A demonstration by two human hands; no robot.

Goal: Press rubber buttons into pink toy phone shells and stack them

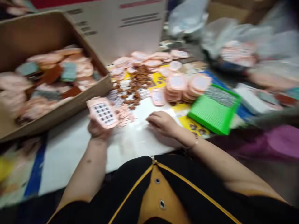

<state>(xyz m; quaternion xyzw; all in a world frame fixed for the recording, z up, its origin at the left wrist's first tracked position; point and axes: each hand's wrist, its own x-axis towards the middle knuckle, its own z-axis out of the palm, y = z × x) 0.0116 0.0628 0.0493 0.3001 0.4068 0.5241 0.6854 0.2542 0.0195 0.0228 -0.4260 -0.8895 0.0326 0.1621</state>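
Observation:
My left hand [99, 129] is wrapped round a pink plastic casing [104, 112], rounded at the corners, whose pale face carries a grid of dark square holes. It is held up beside the cardboard box. My right hand [162, 123] hovers over or rests on the white work surface [133, 140], fingers curled together; whatever they pinch, if anything, is hidden. Between both hands lies a heap of small pink pieces [125, 115]. Just behind it spreads a pile of small brown pieces [137, 82]. Motion blur softens the details.
At left a cardboard box [102, 82] contains pink, brown and grey-green pieces. Stacked pink casings [175, 85] stand behind my right hand, near a green tray [207, 116] with grey bits inside. A white printed carton [137, 31] rises at the back; plastic bags [233, 34] lie back right.

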